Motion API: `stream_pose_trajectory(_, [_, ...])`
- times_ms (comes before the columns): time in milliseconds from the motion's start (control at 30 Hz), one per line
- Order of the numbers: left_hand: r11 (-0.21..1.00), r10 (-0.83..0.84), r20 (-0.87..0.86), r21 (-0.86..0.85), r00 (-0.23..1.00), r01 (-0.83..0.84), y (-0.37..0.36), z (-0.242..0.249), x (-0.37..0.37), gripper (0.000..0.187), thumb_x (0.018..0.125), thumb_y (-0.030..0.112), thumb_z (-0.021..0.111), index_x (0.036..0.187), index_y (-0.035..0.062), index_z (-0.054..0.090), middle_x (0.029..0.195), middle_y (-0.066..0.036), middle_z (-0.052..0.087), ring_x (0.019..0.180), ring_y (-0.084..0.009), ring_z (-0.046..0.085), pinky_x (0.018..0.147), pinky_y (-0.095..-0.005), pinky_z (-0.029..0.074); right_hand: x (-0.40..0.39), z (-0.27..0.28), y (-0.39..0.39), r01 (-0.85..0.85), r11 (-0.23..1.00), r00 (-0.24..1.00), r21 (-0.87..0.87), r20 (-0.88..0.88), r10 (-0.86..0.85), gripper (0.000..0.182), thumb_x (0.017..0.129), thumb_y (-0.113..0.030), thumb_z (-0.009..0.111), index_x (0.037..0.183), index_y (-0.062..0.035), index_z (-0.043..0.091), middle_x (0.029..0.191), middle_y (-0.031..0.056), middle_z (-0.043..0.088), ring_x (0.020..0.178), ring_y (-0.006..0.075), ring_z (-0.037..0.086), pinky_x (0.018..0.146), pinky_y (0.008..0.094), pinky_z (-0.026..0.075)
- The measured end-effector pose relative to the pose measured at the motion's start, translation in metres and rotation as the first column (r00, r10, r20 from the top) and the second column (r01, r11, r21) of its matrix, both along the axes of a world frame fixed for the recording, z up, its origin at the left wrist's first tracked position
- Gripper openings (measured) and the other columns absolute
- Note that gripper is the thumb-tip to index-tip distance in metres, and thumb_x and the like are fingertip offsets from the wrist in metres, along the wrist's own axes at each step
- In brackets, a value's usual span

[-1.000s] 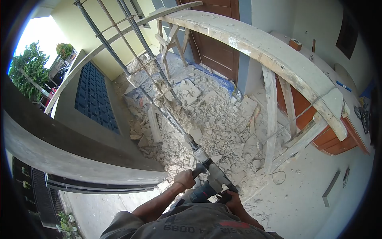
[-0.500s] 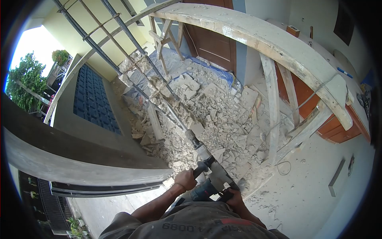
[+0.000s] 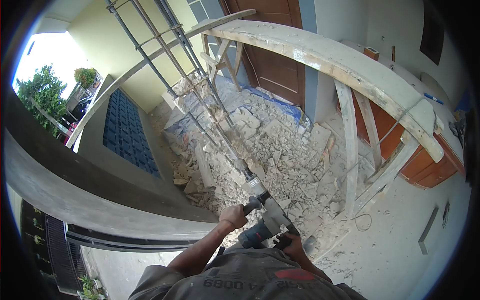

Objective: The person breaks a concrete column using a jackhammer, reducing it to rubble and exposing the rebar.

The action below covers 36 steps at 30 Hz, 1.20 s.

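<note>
A demolition hammer (image 3: 274,219) slants up and away from my body. My left hand (image 3: 233,216) is wrapped round its black side handle, and my right hand (image 3: 294,245) grips the rear handle close to my shirt. The chisel end points at the broken concrete (image 3: 216,111) clinging to a column's bare steel bars (image 3: 172,92). Whether the tip touches the concrete or a bar cannot be made out. Stirrup ties still cross the bars higher up.
Rubble (image 3: 280,155) covers the ground beyond the tool, partly over a blue tarp (image 3: 285,106). A wooden trestle bench (image 3: 320,57) curves across the right, its legs standing near the debris. A low wall (image 3: 145,122) runs along the left. A wire loop (image 3: 363,222) lies on the floor.
The view has shifted, so the column and rubble sit farther right and lower. Both hands keep their hold on the demolition hammer, which now stands slightly steeper.
</note>
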<state>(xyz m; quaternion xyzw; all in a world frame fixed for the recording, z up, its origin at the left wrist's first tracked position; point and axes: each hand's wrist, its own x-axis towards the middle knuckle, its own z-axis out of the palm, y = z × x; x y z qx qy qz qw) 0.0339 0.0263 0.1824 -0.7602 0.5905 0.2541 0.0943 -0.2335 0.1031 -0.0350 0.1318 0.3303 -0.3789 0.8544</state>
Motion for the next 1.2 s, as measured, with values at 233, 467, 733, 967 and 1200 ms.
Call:
stream_pose_trajectory(233, [0.999, -0.008, -0.068, 0.051, 0.998, 0.011, 0.024, 0.003, -0.058, 0.034, 0.075, 0.021, 0.062, 0.104, 0.0036, 0.067, 0.099, -0.022, 0.071, 0.095, -0.0389, 0.068, 0.084, -0.0478, 0.054, -0.071, 0.016, 0.033, -0.039, 0.997, 0.992, -0.069, -0.122, 0.03, 0.016, 0.087, -0.013, 0.059, 0.097, -0.0009, 0.06, 0.096, 0.0179, 0.063, 0.105, 0.0378, 0.06, 0.1, 0.0607, 0.045])
stream_pose_trajectory(467, [0.984, -0.011, -0.152, 0.175, 0.988, 0.038, 0.036, -0.026, -0.09, 0.035, 0.075, 0.022, 0.064, 0.104, 0.0027, 0.067, 0.097, -0.022, 0.071, 0.093, -0.0384, 0.069, 0.081, -0.0469, 0.055, -0.126, 0.029, 0.054, 0.009, 0.972, 0.999, 0.233, -0.046, 0.002, 0.019, 0.087, -0.007, 0.056, 0.101, 0.0052, 0.058, 0.102, 0.0225, 0.064, 0.11, 0.0443, 0.058, 0.101, 0.0641, 0.043])
stream_pose_trajectory(733, [0.975, 0.022, -0.151, 0.22, 0.988, 0.012, 0.036, -0.051, -0.097, 0.042, 0.075, 0.029, 0.068, 0.109, 0.0047, 0.067, 0.101, -0.018, 0.071, 0.096, -0.0347, 0.069, 0.085, -0.0443, 0.055, -0.133, 0.05, 0.05, 0.01, 0.974, 0.972, 0.228, -0.229, 0.044, 0.011, 0.086, -0.011, 0.06, 0.094, -0.0041, 0.062, 0.085, 0.0141, 0.063, 0.096, 0.0358, 0.062, 0.097, 0.0605, 0.046])
stream_pose_trajectory(967, [0.975, -0.006, -0.134, 0.22, 0.991, 0.035, 0.01, -0.043, -0.071, 0.035, 0.075, 0.024, 0.066, 0.105, 0.0056, 0.07, 0.099, -0.019, 0.072, 0.094, -0.0356, 0.07, 0.082, -0.0449, 0.055, -0.098, 0.041, 0.034, 0.018, 0.951, 0.987, 0.309, -0.158, 0.033, 0.007, 0.085, -0.008, 0.06, 0.09, -0.0038, 0.06, 0.081, 0.0123, 0.061, 0.089, 0.0327, 0.061, 0.092, 0.0534, 0.049])
stream_pose_trajectory(1200, [0.984, -0.04, -0.121, 0.166, 0.992, 0.06, -0.007, -0.061, -0.004, 0.035, 0.075, 0.024, 0.068, 0.105, 0.0063, 0.07, 0.1, -0.018, 0.072, 0.097, -0.036, 0.069, 0.083, -0.0461, 0.054, -0.031, -0.001, 0.022, 0.09, 0.987, 0.994, 0.137, -0.079, -0.079, 0.007, 0.083, -0.006, 0.06, 0.086, -0.0023, 0.056, 0.075, 0.011, 0.054, 0.074, 0.0272, 0.056, 0.083, 0.0474, 0.051])
